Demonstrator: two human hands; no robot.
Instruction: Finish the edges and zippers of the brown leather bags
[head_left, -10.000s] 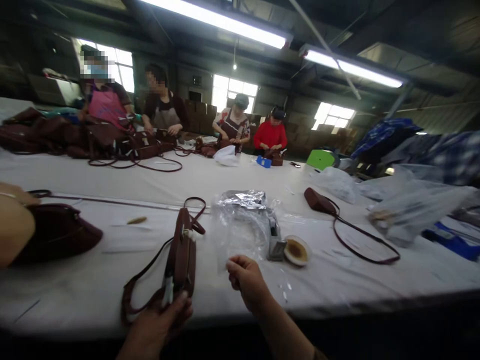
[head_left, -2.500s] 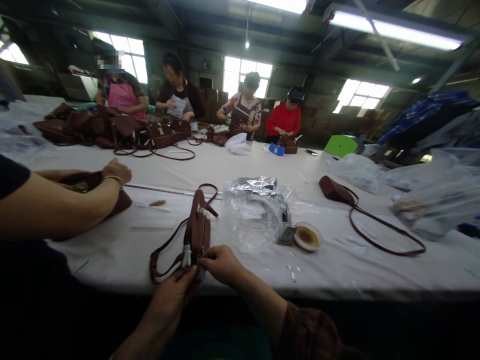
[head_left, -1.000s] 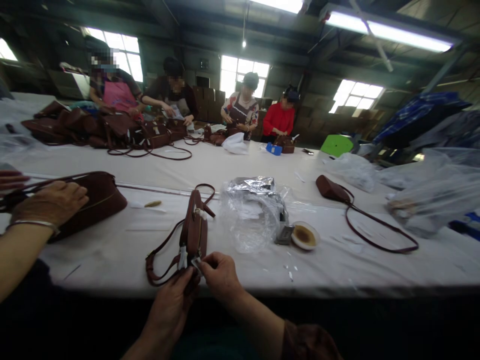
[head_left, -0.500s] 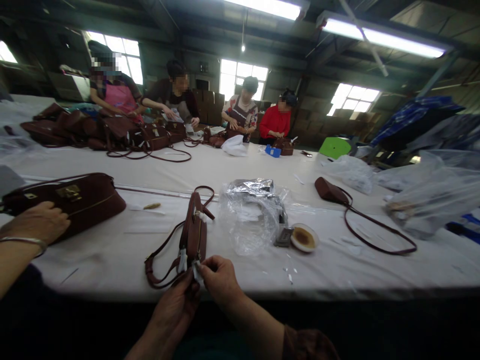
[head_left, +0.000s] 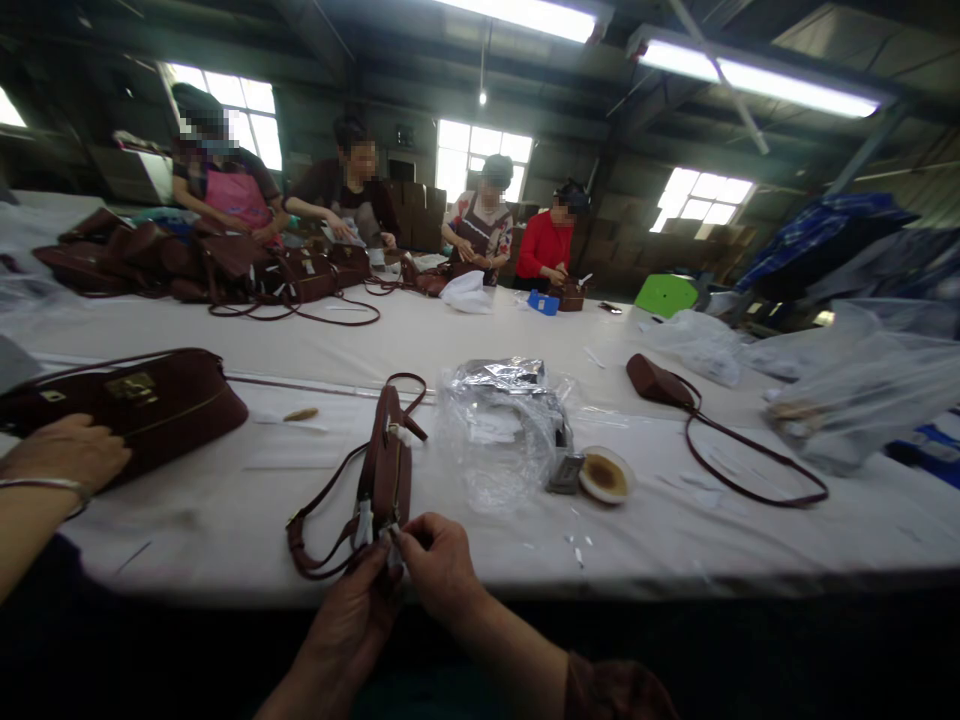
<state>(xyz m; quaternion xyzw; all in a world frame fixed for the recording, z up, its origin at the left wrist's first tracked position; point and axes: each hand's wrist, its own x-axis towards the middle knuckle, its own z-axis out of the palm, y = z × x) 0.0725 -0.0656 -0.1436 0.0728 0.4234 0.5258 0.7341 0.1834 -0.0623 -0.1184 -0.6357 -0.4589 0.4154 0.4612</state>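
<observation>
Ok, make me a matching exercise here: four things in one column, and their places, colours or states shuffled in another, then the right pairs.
Things:
1. Right hand
2. Dish
3. Plastic
4. Box

Matches:
A. Clear and crumpled
B. Blue, near the red top
C. Pinching a whitish bit at the zipped bag
D. Brown inside

Pairs: 1-C, 2-D, 3-A, 4-B

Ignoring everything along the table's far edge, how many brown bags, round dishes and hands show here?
Brown bags: 3 (held bag, bag at left, small bag at right)
Round dish: 1
Hands: 3 (left hand, right hand, co-worker's hand)
Total: 7
</observation>
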